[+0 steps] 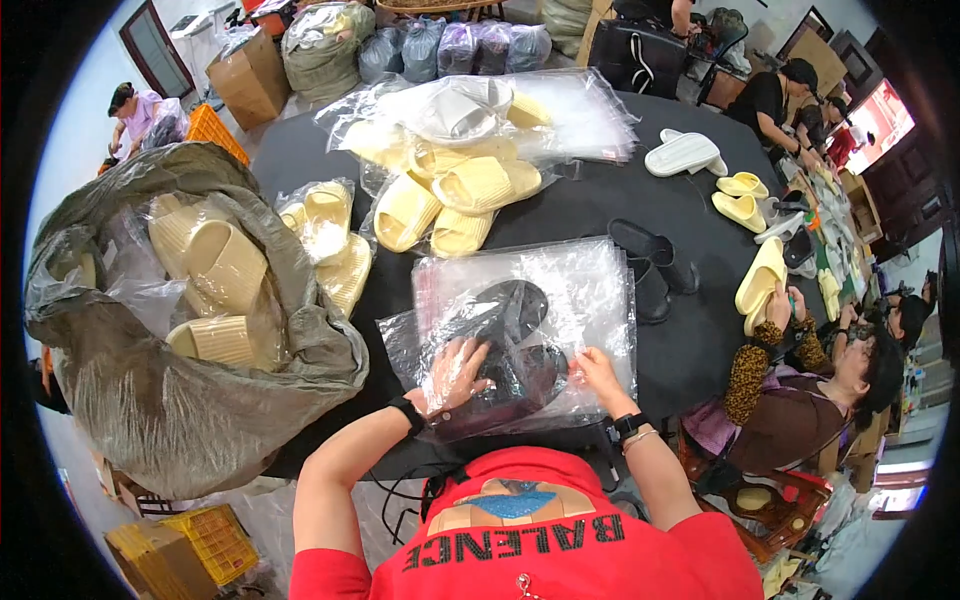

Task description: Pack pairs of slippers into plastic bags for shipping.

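Observation:
A pair of black slippers (515, 310) lies inside a clear plastic bag (480, 425), on top of a stack of flat clear bags (600, 275). My left hand (455, 377) rests on the bag at the slippers' left side, fingers spread. At the right side, my right hand (600, 375) pinches the edge of the clear bag between thumb and fingers. Just beyond the stack's right edge is a loose pair of black slippers (652, 270).
Bagged yellow slippers (470, 187) pile up beyond the stack. On the left bulges a big grey-green sack (180, 410) of beige slippers. White slippers (685, 153) sit at the far right. A co-worker (800, 415) on the right holds a yellow slipper (762, 282).

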